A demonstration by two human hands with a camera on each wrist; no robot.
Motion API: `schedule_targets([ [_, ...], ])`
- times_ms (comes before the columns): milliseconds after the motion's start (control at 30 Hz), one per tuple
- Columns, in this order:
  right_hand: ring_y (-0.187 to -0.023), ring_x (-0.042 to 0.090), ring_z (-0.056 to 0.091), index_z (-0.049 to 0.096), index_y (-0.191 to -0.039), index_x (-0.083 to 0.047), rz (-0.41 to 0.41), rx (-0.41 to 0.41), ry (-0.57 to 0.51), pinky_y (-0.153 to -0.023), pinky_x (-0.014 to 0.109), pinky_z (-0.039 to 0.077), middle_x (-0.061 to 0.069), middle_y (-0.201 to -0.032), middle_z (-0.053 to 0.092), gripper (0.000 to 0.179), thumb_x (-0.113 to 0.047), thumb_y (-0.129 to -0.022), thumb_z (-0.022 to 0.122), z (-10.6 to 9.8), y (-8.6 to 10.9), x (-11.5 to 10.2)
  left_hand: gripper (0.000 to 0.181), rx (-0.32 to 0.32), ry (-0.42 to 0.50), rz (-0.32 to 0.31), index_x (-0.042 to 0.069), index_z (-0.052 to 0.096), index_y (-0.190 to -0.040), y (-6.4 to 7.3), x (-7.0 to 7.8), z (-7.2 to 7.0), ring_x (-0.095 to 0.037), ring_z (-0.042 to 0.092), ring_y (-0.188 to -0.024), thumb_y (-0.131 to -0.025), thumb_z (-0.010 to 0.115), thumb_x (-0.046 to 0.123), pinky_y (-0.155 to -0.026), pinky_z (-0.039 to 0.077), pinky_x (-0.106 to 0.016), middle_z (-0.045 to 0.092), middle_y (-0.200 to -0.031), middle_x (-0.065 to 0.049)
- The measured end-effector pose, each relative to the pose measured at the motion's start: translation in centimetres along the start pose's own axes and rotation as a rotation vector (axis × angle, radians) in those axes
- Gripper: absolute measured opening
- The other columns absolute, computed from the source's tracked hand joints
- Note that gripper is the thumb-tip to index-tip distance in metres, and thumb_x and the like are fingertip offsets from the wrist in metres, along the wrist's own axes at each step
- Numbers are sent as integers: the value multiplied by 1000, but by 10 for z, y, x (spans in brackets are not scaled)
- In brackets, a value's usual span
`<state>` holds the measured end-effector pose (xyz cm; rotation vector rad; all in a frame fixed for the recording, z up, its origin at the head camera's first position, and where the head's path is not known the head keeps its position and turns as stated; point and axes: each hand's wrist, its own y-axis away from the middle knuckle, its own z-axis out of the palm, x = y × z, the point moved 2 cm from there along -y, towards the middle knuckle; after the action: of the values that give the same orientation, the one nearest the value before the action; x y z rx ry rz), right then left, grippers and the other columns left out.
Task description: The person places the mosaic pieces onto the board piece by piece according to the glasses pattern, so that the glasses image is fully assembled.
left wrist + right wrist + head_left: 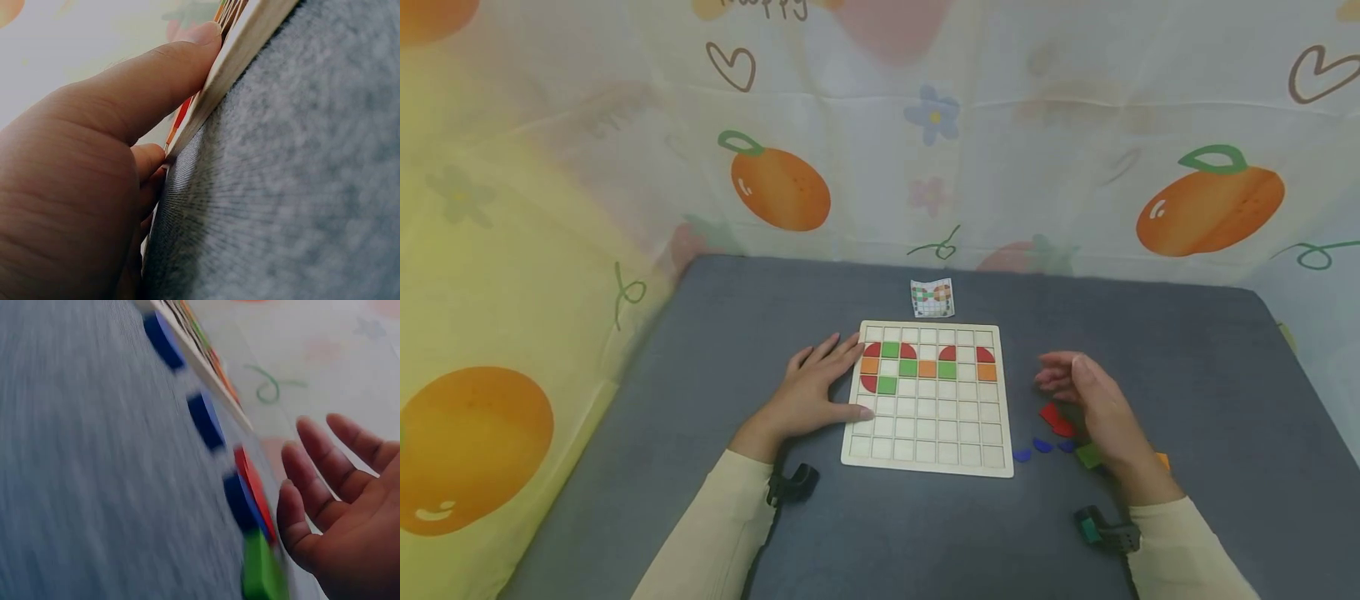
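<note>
A wooden grid board (927,400) lies on the table. Red quarter-round, green square and orange square pieces fill some of its upper cells. My left hand (814,387) rests at the board's left edge with fingers spread, the thumb on its rim and the fingertips near the upper left corner. To the right of the board, my right hand (1097,408) hovers with loosely bent fingers and nothing in them. Below it lie red pieces (1057,419), three blue pieces (1042,446) and a green piece (1088,455). An orange piece (1163,460) shows partly behind the right wrist.
A small pattern card (932,298) with a coloured grid lies just beyond the board's far edge. Grey cloth covers the table (760,308). A printed curtain (880,167) hangs behind and at the sides. Each wrist wears a dark camera mount (793,483).
</note>
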<state>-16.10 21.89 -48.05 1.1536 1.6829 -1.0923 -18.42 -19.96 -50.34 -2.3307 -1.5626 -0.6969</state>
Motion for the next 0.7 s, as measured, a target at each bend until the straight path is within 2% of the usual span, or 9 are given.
schedule_targets([
  [200, -107, 15, 66, 59, -143, 10, 37, -17, 82, -90, 21, 49, 21, -120, 66, 43, -20, -121, 36, -19, 5, 11, 112, -1, 1, -2, 23, 29, -174, 1, 0, 0, -22, 6, -166, -87, 81, 70, -126, 3, -60, 19, -179, 9],
  [333, -104, 15, 65, 62, -144, 4, 121, -56, 183, -85, 22, 51, 16, -121, 68, 38, -22, -116, 58, -26, 7, 17, 112, -3, -2, -1, 23, 28, -175, 0, 0, 0, -22, 6, -166, -87, 80, 70, -126, 3, -59, 18, -179, 9],
  [433, -106, 20, 63, 64, -145, -3, 189, -126, 304, -86, 29, 53, 11, -124, 68, 46, -28, -107, 75, -28, 8, 20, 112, -2, 0, 2, 22, 28, -175, 0, 0, 1, -22, 6, -166, -88, 81, 70, -126, 3, -60, 18, -179, 9],
  [567, -108, 25, 59, 70, -139, -6, 188, -207, 416, -90, 44, 52, 7, -125, 66, 46, -26, -101, 84, -27, 8, 19, 112, 1, 3, 5, 22, 29, -175, 0, 0, 0, -23, 6, -166, -87, 81, 69, -126, 3, -60, 18, -179, 8],
  [700, -100, 23, 56, 78, -127, -9, 157, -236, 450, -84, 41, 50, 4, -117, 65, 31, -22, -99, 85, -26, 7, 18, 112, 2, 8, 3, 22, 29, -174, 1, 1, -1, -23, 6, -166, -87, 82, 69, -126, 3, -60, 19, -179, 8],
])
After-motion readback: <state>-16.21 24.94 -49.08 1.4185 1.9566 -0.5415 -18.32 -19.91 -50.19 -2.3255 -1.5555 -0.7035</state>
